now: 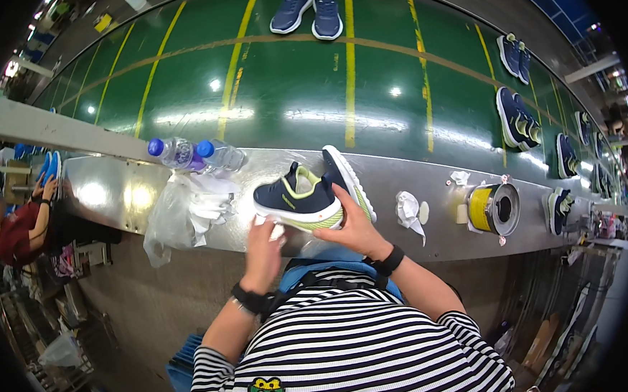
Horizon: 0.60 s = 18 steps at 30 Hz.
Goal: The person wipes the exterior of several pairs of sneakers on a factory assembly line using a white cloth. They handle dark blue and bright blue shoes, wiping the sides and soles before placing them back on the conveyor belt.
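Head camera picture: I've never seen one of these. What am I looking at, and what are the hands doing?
This is one wide fisheye view from a camera on a person's head, looking down; the bent edges are lens effect. No machine: two bare hands. The left hand presses a white cloth to a navy sneaker with lime trim, which the right hand steadies on a steel ledge. A second sneaker lies on its side behind. Nearby lie two clear water bottles with blue caps, a crumpled clear plastic bag and a yellow tape roll. More sneaker pairs ride the green conveyor belt.
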Each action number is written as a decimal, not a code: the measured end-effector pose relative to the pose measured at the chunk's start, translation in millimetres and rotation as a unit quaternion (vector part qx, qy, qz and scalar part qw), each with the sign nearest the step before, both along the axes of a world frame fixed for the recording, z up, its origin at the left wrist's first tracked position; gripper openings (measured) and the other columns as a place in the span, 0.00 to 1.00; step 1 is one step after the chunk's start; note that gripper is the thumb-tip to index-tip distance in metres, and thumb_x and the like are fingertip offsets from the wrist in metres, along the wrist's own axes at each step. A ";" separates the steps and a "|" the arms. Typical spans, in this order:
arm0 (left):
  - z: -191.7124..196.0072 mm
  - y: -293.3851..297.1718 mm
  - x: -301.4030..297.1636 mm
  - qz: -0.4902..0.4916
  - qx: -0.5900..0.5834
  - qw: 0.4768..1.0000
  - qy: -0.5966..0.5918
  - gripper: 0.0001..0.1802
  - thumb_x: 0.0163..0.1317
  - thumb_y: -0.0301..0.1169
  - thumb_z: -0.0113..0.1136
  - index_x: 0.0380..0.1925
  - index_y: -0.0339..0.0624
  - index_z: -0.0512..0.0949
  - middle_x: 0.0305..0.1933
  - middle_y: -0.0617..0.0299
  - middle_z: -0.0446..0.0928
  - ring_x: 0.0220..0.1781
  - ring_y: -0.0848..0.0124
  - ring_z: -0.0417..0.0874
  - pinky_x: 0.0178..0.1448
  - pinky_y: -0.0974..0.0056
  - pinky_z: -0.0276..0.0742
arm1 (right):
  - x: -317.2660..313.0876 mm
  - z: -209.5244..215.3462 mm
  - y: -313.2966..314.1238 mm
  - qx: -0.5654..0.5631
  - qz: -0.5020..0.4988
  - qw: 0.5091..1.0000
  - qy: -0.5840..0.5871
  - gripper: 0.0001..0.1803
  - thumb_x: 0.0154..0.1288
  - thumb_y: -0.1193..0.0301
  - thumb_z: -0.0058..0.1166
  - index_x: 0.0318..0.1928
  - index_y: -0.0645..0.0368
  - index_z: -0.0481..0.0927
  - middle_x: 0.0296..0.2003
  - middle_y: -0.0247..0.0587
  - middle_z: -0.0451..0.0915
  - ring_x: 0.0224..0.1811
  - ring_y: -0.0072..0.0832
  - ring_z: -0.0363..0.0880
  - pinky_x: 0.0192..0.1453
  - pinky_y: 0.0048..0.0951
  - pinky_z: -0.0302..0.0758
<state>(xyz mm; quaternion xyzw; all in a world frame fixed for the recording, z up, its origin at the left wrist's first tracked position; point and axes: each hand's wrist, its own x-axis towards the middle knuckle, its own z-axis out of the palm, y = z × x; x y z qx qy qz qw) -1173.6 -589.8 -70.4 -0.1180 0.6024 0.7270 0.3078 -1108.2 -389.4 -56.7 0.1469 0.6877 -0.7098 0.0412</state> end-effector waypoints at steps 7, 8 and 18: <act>98.1 4.6 -66.8 -0.482 -0.157 0.783 0.361 0.61 0.43 0.42 0.75 0.70 0.37 0.45 0.66 0.38 0.62 0.68 0.54 0.65 0.70 0.58 0.57 | 13.1 6.6 20.4 -0.167 0.183 0.969 -0.015 0.45 0.46 0.75 0.68 0.65 0.60 0.60 0.56 0.38 0.68 0.59 0.25 0.66 0.63 0.26 0.65; 99.7 19.3 -63.4 -0.551 -0.132 0.760 0.318 0.63 0.39 0.44 0.77 0.70 0.38 0.46 0.63 0.35 0.64 0.66 0.52 0.68 0.68 0.59 0.61 | 13.7 7.3 19.0 -0.162 0.205 0.965 -0.009 0.42 0.47 0.74 0.67 0.64 0.60 0.62 0.54 0.37 0.69 0.58 0.24 0.67 0.62 0.26 0.66; 61.9 32.9 -25.5 -0.502 -0.273 0.768 0.289 0.37 0.44 0.49 0.72 0.46 0.32 0.70 0.27 0.47 0.78 0.32 0.51 0.82 0.37 0.56 0.76 | 57.1 32.4 2.7 0.116 0.039 0.989 0.089 0.26 0.55 0.75 0.61 0.57 0.55 0.74 0.54 0.40 0.72 0.56 0.34 0.72 0.58 0.33 0.71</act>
